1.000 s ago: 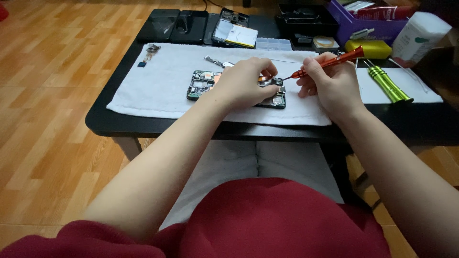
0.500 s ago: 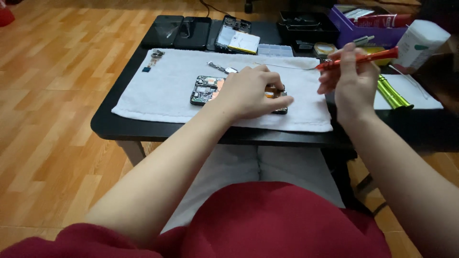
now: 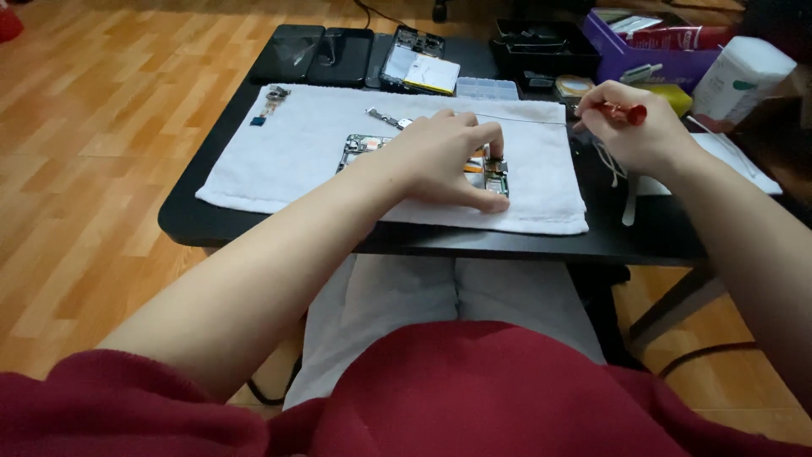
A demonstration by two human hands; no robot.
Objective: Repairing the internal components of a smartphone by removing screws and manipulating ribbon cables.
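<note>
Right hand [image 3: 634,135] drew screwdriver [image 3: 622,110] off opened phone [image 3: 423,161]; left hand [image 3: 444,156] pins it.

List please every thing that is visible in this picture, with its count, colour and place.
opened phone: one, circuit parts exposed, on the towel under the left hand
towel: one, white, on the table
table: one, black, low, on the wood floor
small parts: two, dark and metallic, on the towel's far side
phones: three, dark, one opened, at the table's far edge
box: one, purple, far right
tub: one, white, far right
screwdriver: one, red handle, in the right hand
left hand: pressing on the opened phone
right hand: closed grip on the screwdriver, right of the towel
</note>
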